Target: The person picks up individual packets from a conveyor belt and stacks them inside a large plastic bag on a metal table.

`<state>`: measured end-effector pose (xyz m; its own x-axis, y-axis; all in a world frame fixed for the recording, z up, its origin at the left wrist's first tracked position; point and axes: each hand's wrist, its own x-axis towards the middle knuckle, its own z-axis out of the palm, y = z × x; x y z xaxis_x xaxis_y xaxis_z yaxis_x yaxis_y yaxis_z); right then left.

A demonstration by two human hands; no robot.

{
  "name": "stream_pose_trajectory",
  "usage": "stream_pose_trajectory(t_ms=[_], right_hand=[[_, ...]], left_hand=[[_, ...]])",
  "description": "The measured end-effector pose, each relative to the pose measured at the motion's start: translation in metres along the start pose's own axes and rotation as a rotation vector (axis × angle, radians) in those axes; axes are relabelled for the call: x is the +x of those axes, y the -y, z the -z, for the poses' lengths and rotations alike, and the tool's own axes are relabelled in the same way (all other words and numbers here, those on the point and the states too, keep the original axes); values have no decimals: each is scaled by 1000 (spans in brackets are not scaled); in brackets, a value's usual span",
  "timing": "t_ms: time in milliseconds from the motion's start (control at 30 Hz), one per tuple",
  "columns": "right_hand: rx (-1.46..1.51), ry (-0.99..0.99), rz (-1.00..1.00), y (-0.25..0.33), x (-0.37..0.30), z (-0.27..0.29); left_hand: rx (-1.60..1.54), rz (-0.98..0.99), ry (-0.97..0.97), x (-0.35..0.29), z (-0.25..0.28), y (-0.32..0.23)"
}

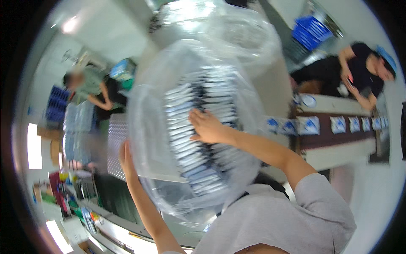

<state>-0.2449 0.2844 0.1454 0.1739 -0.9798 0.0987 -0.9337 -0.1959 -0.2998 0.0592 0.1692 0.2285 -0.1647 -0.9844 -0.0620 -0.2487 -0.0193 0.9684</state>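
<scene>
In front of me stands a large clear plastic bag [150, 127] with its mouth spread wide. Two columns of thin, silvery-white flat packets [182, 137] stand on edge inside it, with a dark strip between the columns. My right hand [207, 127] rests on top of the packets near the middle, palm down and fingers apart; I see nothing held in it. Outside the bag's left side, my left hand [126, 161] stays upright with its fingers stretched out. It is beside a shiny, bumpy-textured sheet or panel [116, 146].
More clear plastic bags [245, 38] are bunched beyond the open one. To the right, a dark conveyor belt [323, 142] carries a line of white-and-blue packets [309, 125]. Blue baskets [311, 31] are at the far right. One person is at each side.
</scene>
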Motion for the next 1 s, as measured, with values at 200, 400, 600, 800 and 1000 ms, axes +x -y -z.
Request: stream_pose_trajectory(t_ms=[200,400,600,800,1000], right_hand=[[434,-515,-282,-23,-223,44],[406,-243,-616,-58,-385,-6],[58,1,-614,-199,-465,39],[-278,75,-936,-350,-532,128],[-453,381,-1109,-416,-619,144]], left_hand=[[344,491,306,-182,-32,190],[684,610,806,-323,-123,254],[410,425,840,-316,-202,180],[478,405,834,-326,-199,191],[575,355,792,-329,-214,157]])
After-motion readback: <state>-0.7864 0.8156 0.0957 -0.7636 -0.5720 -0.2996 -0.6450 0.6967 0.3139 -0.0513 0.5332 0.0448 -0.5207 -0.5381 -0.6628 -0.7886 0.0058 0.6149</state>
